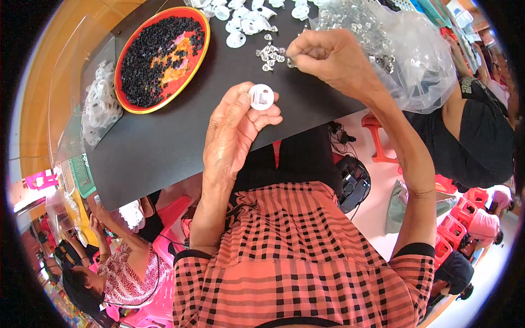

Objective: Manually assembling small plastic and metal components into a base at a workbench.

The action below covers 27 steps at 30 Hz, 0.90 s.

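My left fingers [238, 108] grip a white disc [262, 97] facing me, probably for seeing; right fingers [304, 65] seem closed on a metal piece [291, 63].

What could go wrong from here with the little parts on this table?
The left hand holds the white disc near its rim, so it might slip from the fingers.

The right hand is at the edge of a loose pile of small metal pieces; a careless brush could scatter them.

The shallow red tray holds many tiny black parts, so a knock from the left arm could perhaps spill some.
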{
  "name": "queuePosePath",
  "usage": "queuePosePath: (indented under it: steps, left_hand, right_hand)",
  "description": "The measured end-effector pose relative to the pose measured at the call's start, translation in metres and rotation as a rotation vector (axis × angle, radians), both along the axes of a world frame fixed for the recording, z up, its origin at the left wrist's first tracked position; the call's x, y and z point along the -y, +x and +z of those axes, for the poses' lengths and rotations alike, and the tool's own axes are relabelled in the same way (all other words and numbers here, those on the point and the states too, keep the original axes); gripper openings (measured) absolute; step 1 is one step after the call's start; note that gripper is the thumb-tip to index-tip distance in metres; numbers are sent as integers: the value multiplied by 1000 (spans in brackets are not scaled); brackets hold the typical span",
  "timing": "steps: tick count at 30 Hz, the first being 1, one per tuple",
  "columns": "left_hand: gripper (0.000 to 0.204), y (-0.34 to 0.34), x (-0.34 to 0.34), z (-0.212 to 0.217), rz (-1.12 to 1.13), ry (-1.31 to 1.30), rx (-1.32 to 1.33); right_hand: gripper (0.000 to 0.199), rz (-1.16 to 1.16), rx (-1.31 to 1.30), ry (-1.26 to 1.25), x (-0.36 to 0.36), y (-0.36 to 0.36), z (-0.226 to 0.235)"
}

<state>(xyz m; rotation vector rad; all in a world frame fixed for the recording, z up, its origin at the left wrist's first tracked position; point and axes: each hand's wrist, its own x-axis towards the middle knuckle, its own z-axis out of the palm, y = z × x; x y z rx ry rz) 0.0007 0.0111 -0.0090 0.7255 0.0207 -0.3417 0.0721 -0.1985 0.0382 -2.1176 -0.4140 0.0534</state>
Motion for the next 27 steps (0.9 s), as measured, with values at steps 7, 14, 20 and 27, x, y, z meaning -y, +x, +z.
queuePosePath:
  steps: [7, 14, 20, 27]
  left_hand:
    - [22, 5, 7, -4, 55, 39, 97]
    - [22, 7, 7, -4, 42, 69, 83]
    - [23, 2, 5, -1, 51, 73, 81]
    - [23, -2, -3, -1, 57, 97, 89]
  right_hand:
    - [9, 101, -80, 95, -12, -9, 5]
    - [10, 39, 92, -200, -2, 2, -11]
    - [10, -20, 62, 56, 6, 4, -16]
    - [10, 7, 202, -142, 3, -7, -10]
